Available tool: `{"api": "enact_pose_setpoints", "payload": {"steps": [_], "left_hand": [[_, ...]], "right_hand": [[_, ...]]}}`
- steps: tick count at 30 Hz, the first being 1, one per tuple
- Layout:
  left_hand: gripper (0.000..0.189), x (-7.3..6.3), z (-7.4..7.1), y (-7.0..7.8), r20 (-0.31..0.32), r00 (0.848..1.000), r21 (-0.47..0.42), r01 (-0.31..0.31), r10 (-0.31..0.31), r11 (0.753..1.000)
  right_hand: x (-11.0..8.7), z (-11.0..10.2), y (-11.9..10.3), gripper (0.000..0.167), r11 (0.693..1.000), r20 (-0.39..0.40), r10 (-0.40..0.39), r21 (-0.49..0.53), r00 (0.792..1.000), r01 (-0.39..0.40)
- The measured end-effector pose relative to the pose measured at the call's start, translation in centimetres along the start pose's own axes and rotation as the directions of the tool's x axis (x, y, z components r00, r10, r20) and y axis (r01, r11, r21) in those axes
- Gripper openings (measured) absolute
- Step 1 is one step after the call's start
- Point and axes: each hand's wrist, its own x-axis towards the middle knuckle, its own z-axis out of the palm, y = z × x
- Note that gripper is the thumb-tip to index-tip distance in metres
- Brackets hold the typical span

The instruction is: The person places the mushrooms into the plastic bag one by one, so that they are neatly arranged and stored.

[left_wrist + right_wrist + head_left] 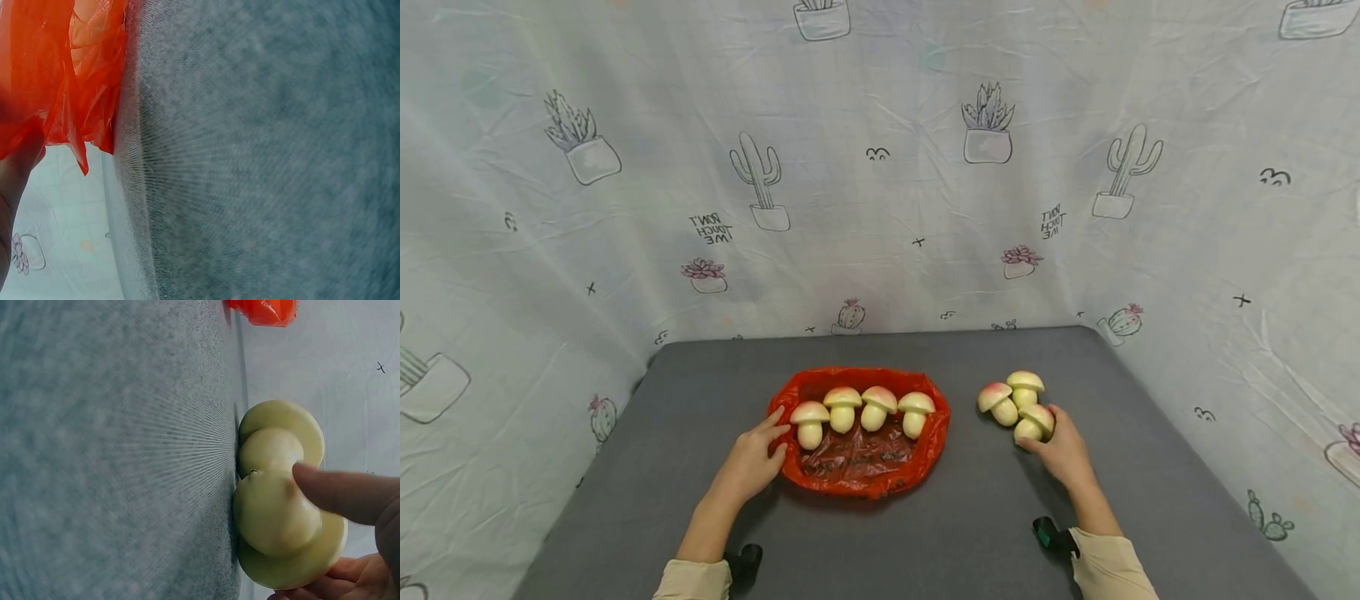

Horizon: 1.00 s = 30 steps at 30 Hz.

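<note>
A red plastic bag (868, 486) lies with its mouth spread wide on the grey table. Inside it several toy mushrooms (877, 406) with pale stems and pink-tinged caps stand in a row along the far side. My left hand (751, 462) grips the bag's left rim, its thumb against the plastic in the left wrist view. To the right of the bag, three more mushrooms sit close together on the table. My right hand (1065, 450) holds the nearest mushroom (1034, 422), thumb at its stem and fingers around the cap. The other two, a pinkish mushroom (997, 402) and a yellowish mushroom (1025, 387), are behind it.
A grey cloth-covered table (880, 550) extends around the bag. Behind and beside it hangs a pale curtain (880, 192) printed with cacti and potted plants. Dark straps with camera pieces (1051, 535) are on the wrists.
</note>
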Motion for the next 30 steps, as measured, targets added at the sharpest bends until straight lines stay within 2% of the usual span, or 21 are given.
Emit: {"api": "enact_pose_setpoints", "payload": {"steps": [10,18,25,30], "left_hand": [[0.036,0.1,0.1,0.1,0.009,1.0,-0.016,0.004,-0.004,1.0],[0.037,0.0,0.2,-0.1,0.027,0.999,-0.018,0.021,-0.02,1.0],[0.036,-0.1,0.3,-0.2,0.014,1.0,-0.016,0.006,-0.006,1.0],[0.036,-0.1,0.3,-0.3,0.001,1.0,-0.015,-0.01,0.01,1.0]], "right_hand": [[-0.2,-0.2,0.3,0.081,1.0,-0.022,-0.016,-0.011,1.0,0.015],[-1.0,-0.2,0.6,0.081,0.997,-0.094,-0.077,-0.016,0.993,0.076],[-2.6,-1.1,-1.0,0.081,0.998,-0.031,-0.062,0.004,0.998,0.062],[-3.1,-0.9,-2.1,0.081,0.989,-0.034,-0.138,0.045,0.99,0.14]]}}
